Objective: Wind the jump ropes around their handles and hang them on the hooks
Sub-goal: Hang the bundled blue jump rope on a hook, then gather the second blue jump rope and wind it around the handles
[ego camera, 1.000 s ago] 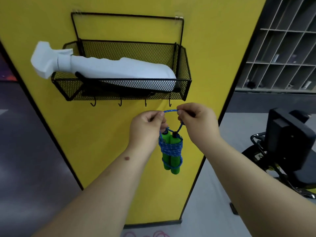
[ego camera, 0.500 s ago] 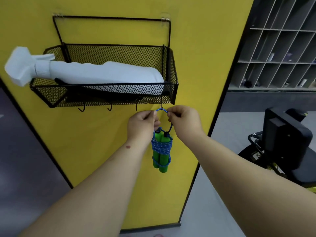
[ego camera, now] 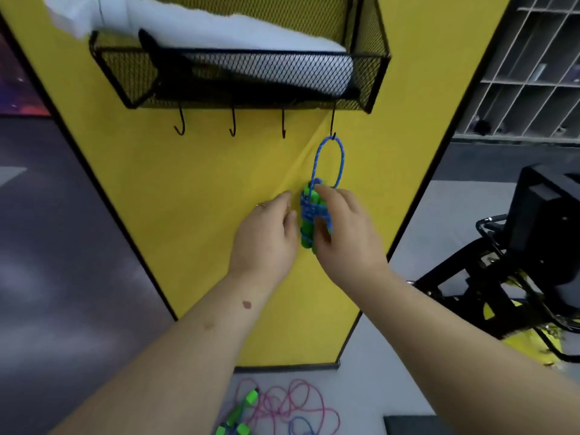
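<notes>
A blue jump rope wound around its green handles [ego camera: 307, 221] hangs by its blue loop [ego camera: 328, 158] from the rightmost hook [ego camera: 332, 127] under the black wire basket [ego camera: 131, 73]. My left hand [ego camera: 266, 237] is just left of the bundle, fingers relaxed and holding nothing. The fingers of my right hand [ego camera: 345, 237] are loosely spread against the bundle's right side, touching it without gripping. On the floor below lie a tangled pink rope [ego camera: 292, 403] and loose green handles [ego camera: 241, 416].
Three bare hooks [ego camera: 232, 124] hang left of the used one. A white spray bottle [ego camera: 219, 26] lies in the basket on the yellow panel [ego camera: 188, 199]. A black chair [ego camera: 533, 230] stands to the right, with grey shelving [ego camera: 533, 73] behind it.
The blue loop went onto the rightmost hook. Both hands let go of it and dropped down beside the bundle. The view tilted down, showing the ropes on the floor.
</notes>
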The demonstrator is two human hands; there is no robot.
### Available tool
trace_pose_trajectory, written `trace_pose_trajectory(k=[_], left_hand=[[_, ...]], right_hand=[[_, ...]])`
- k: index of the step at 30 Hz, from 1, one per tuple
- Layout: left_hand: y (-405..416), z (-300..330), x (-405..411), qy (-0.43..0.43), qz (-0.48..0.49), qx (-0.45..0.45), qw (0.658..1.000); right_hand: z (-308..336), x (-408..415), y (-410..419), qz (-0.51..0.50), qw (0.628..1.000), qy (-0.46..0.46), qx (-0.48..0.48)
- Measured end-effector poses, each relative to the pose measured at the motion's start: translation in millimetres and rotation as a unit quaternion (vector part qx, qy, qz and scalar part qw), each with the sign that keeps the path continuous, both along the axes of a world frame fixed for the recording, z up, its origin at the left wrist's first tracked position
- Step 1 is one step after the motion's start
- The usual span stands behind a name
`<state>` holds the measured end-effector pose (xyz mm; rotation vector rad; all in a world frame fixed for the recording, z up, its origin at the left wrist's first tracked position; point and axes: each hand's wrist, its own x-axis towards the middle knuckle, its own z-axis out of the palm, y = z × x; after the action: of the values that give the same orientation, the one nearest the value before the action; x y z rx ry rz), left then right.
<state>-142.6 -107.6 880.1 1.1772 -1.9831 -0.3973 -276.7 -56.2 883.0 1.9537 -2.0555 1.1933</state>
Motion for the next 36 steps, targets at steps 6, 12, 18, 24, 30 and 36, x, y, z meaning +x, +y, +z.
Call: trace_pose_trajectory(k=[6,12,18,24,30,36], left_hand=[[24.7,-138.6,56.5,-0.144,0.023,-0.064,0.987],[50.0,-329.9,95.9,-0.236,0.075,-0.033,0.968],[81.7,-540.5,123.2,-0.269,0.083,0.003,0.960],[142.5,-712.4,146.6,-0.313,0.082,0.077,0.943],[219.7,-772.7,167.2,-0.347,0.071,0.129,0.926],[228.6,-812.9,151.3,-0.370,0.064,0.142,0.916]], right_hand=[[-138.9,38.7,22.0,0.034,0.994,0.095,0.028],[-333.6,74.0,38.6,0.008,0.975,0.149,0.163],[-537.3,95.6,72.7,-0.011,0.952,0.173,0.251],[-701.1,102.2,144.3,-0.024,0.919,0.190,0.345],[-773.6,91.3,228.2,-0.037,0.877,0.200,0.436],[-827.7,83.0,231.1,0.015,0.862,0.208,0.463]])
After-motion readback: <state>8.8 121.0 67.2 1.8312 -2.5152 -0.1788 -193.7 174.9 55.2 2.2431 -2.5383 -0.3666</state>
